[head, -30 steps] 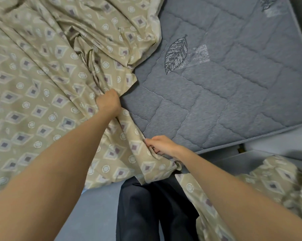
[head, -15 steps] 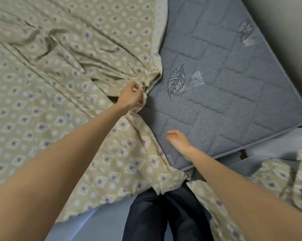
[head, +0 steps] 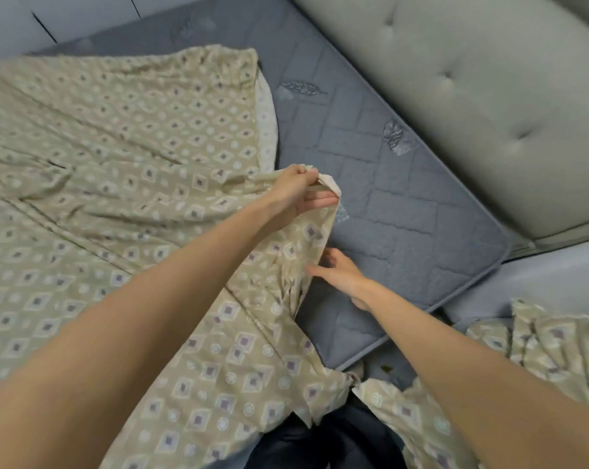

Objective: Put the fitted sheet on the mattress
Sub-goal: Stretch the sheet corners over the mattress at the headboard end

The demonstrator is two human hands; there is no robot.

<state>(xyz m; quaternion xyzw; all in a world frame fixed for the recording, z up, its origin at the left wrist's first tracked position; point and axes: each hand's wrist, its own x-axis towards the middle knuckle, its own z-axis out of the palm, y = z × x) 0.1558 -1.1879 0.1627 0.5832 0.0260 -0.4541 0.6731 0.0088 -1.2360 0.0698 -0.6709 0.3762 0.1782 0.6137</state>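
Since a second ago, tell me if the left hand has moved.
Yes. The left hand, gripping the sheet, has moved across the mattress up to the leaf print it was short of.

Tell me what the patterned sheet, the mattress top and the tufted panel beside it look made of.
Fitted sheet: thin woven cloth, likely cotton or blend, matte; it creases and drapes softly.
Mattress: quilted grey textile, fuzzy, with stitched seams and leaf motifs.
Tufted panel: padded upholstery, smooth pale grey, maybe faux leather or tight fabric; dimples show.
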